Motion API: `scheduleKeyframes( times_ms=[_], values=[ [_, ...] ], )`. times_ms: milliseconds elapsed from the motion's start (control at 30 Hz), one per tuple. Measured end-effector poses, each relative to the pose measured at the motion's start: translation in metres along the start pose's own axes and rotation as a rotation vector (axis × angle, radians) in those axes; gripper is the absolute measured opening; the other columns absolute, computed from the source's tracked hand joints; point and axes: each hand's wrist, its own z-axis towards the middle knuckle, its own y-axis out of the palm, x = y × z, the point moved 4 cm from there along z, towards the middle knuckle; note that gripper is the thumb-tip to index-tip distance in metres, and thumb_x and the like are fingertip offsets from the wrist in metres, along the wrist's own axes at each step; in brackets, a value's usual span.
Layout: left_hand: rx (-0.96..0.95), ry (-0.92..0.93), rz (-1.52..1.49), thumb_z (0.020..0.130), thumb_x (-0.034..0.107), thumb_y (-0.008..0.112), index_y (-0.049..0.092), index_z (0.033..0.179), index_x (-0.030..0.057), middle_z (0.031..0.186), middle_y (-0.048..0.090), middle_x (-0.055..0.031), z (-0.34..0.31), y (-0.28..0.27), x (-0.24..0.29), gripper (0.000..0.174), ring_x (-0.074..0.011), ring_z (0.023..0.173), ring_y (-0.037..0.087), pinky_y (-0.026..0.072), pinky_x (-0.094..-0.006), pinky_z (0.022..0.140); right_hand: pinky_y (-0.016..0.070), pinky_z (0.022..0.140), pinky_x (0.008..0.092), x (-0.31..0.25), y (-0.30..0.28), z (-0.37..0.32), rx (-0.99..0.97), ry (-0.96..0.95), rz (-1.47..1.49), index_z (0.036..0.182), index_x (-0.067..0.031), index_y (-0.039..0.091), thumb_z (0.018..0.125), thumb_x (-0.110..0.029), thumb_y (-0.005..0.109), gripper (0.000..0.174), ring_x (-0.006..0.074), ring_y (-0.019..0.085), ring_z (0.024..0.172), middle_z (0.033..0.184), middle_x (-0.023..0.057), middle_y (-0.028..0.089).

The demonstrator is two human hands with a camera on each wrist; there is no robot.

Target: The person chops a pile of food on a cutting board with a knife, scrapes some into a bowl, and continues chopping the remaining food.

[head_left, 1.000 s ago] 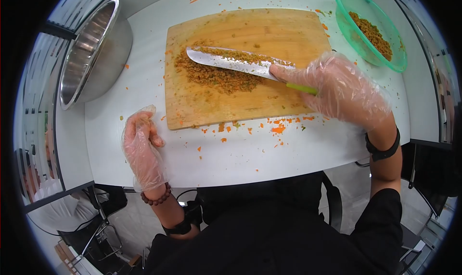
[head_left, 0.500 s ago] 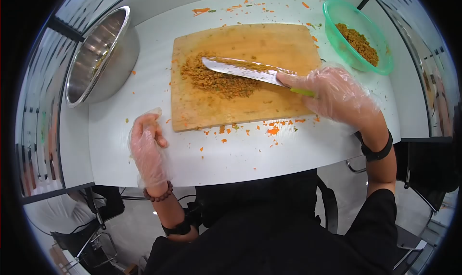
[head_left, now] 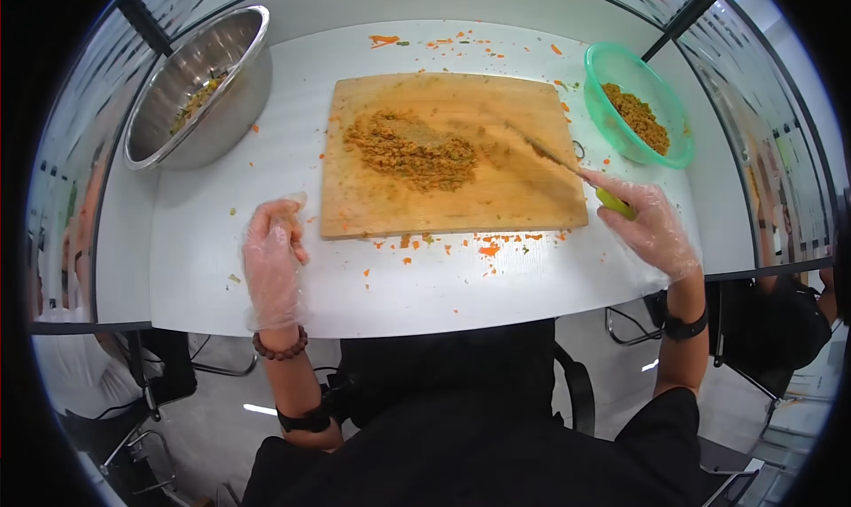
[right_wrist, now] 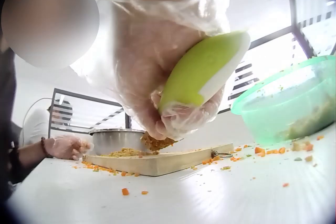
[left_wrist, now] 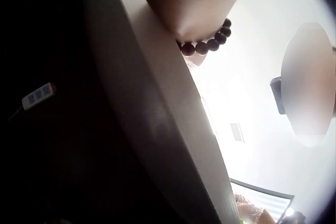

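Note:
My right hand (head_left: pixel 651 232), in a clear plastic glove, grips the green handle (right_wrist: pixel 202 69) of a kitchen knife (head_left: pixel 551 154). Its blade is seen nearly edge-on, slanting over the right part of the wooden cutting board (head_left: pixel 532 104). Brown-orange mince (right_wrist: pixel 157 142) clings to the blade in the right wrist view. A flattened heap of finely chopped mince (head_left: pixel 417 157) lies on the board's left half. Beside the board's near left corner, my gloved left hand (head_left: pixel 273 259) rests on the table, fingers loosely curled and holding nothing. The left wrist view shows mostly the forearm and its beaded bracelet (left_wrist: pixel 201 48).
A steel bowl (head_left: pixel 239 95) with some chopped food stands tilted at the back left. At the back right is a green plastic bowl (head_left: pixel 596 108) holding more mince. Carrot bits (head_left: pixel 489 251) are scattered around the board on the white table (head_left: pixel 425 285).
The knife has left the heap and swung right, its blade turning from flat-side view to nearly edge-on. My right hand has moved right, off the board. The left hand stays put; the head view has shifted.

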Motion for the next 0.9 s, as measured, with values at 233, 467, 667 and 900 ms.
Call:
scheduleKeyframes(
  times_ms=[233, 467, 667, 900],
  values=[
    [0.044, -0.03, 0.064, 0.1, 0.015, 0.051, 0.066, 0.106, 0.0029, 0.074, 0.049, 0.0016, 0.002, -0.001, -0.002, 0.02, -0.004, 0.058, 0.045, 0.0376, -0.0186, 0.053, 0.04, 0.043, 0.023, 0.006, 0.02, -0.033, 0.141, 0.307, 1.107, 0.147, -0.0009, 0.04, 0.1, -0.015, 0.055, 0.051, 0.0085, 0.045, 0.05, 0.073, 0.0044, 0.051],
    [0.058, -0.069, 0.11, 0.099, 0.013, 0.051, 0.066, 0.104, 0.0005, 0.072, 0.05, 0.001, 0.004, 0.001, 0.001, 0.02, -0.0042, 0.055, 0.043, 0.0354, -0.0202, 0.051, 0.0393, 0.043, 0.0239, 0.031, 0.009, -0.023, 0.498, 0.383, 1.353, 0.121, -0.0069, 0.047, 0.101, -0.029, 0.055, 0.031, 0.0092, 0.044, 0.048, 0.071, 0.0016, 0.048],
    [0.05, -0.086, 0.014, 0.104, 0.021, 0.053, 0.065, 0.107, 0.0019, 0.07, 0.047, 0.003, 0.007, -0.004, -0.012, 0.022, -0.0032, 0.054, 0.041, 0.0338, -0.0191, 0.049, 0.0387, 0.041, 0.0207, 0.08, -0.001, -0.036, 0.54, 0.518, 1.418, 0.088, -0.0082, 0.047, 0.104, -0.033, 0.05, 0.03, 0.0069, 0.039, 0.045, 0.066, -0.0008, 0.044],
    [-0.009, -0.054, -0.021, 0.104, 0.016, 0.049, 0.063, 0.113, 0.0024, 0.077, 0.049, 0.0026, 0.008, -0.008, -0.021, 0.021, -0.003, 0.059, 0.042, 0.034, -0.0182, 0.05, 0.046, 0.041, 0.0247, 0.115, -0.006, -0.047, 0.384, 0.556, 1.609, 0.086, -0.0067, 0.047, 0.105, -0.033, 0.044, 0.032, 0.0113, 0.045, 0.045, 0.067, 0.003, 0.048]
  ],
)
